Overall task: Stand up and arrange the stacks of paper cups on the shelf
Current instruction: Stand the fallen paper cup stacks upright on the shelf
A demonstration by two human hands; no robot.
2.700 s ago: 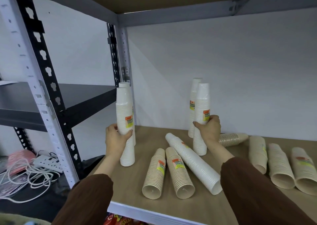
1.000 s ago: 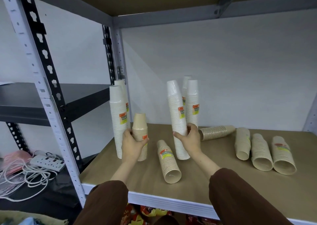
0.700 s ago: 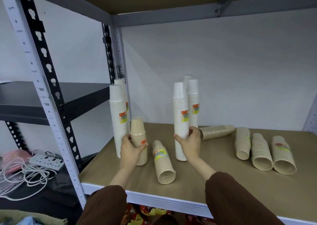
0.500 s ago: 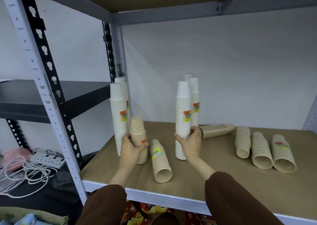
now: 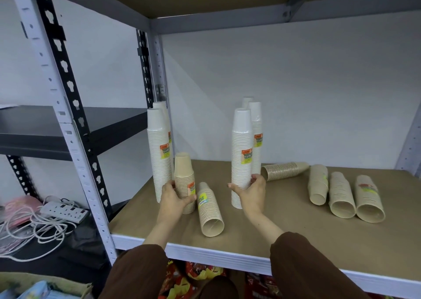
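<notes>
Left hand (image 5: 174, 199) grips the short upright stack of tan paper cups (image 5: 184, 175) at the near left of the brown shelf board (image 5: 284, 228). Right hand (image 5: 251, 192), well apart from it, grips the base of the tall upright stack of white paper cups (image 5: 241, 153). A tan cup stack (image 5: 210, 210) lies on its side between the two hands.

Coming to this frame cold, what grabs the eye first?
At the front of the shelf, the left hand grips a short tan stack standing upright, and the right hand a tall white stack. A lying tan stack rests between the hands, with three lying stacks at the right.
</notes>
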